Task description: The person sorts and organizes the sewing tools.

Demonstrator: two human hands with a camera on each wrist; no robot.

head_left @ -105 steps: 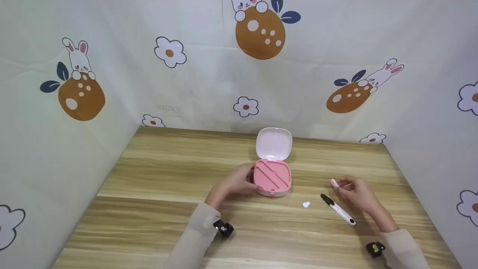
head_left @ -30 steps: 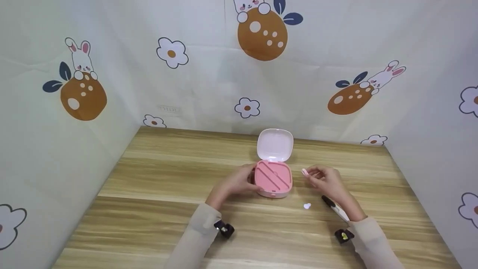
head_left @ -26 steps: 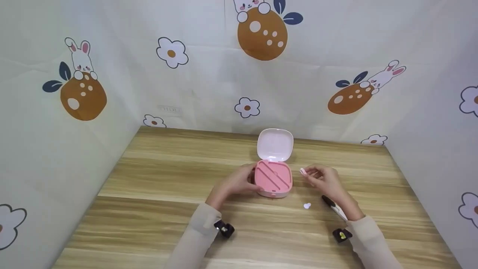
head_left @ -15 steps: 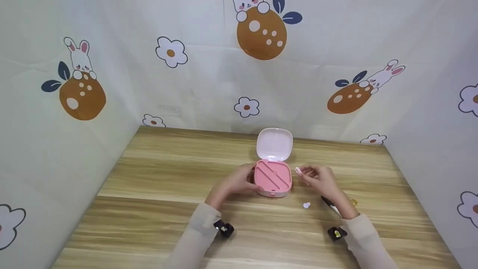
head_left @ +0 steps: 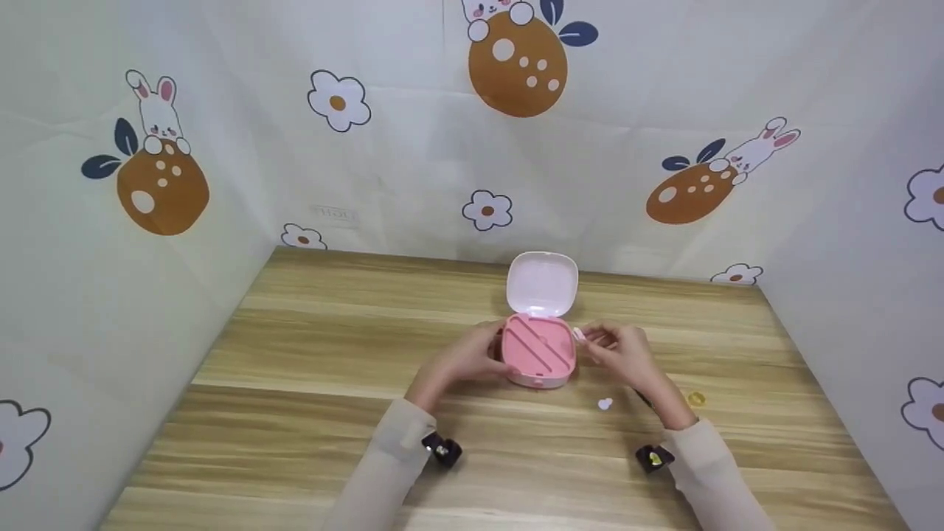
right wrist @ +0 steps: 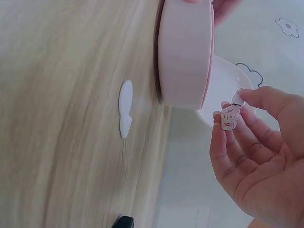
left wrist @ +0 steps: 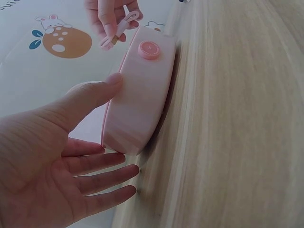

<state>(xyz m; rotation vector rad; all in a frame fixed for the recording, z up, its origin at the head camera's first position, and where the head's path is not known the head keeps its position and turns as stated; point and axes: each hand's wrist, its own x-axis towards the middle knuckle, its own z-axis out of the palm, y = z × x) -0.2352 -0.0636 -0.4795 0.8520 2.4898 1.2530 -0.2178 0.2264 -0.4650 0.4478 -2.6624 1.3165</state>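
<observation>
A pink sewing box (head_left: 538,352) stands on the table with its white lid (head_left: 543,284) raised at the back; diagonal ridges cross its pink tray. My left hand (head_left: 466,354) holds the box at its left side, with the thumb on the front wall in the left wrist view. Between the thumb and fingers of my right hand (head_left: 621,351) is a small folded tape measure (right wrist: 230,116), printed with numbers. That tape is at the box's right rim in the head view; whether it touches the rim I cannot tell.
A white needle threader (right wrist: 125,107) with thin wire lies on the table in front of the box. Mostly hidden under the right forearm is a black-ended, pen-like tool (head_left: 644,398). Right of that forearm lies a small yellow translucent ring (head_left: 696,399). A patterned cloth (head_left: 413,162) encloses the table.
My right hand has carried the tape measure leftward, up to the box's right side. Its forearm now covers most of the pen-like tool and uncovers the yellow ring. My left hand stays put.
</observation>
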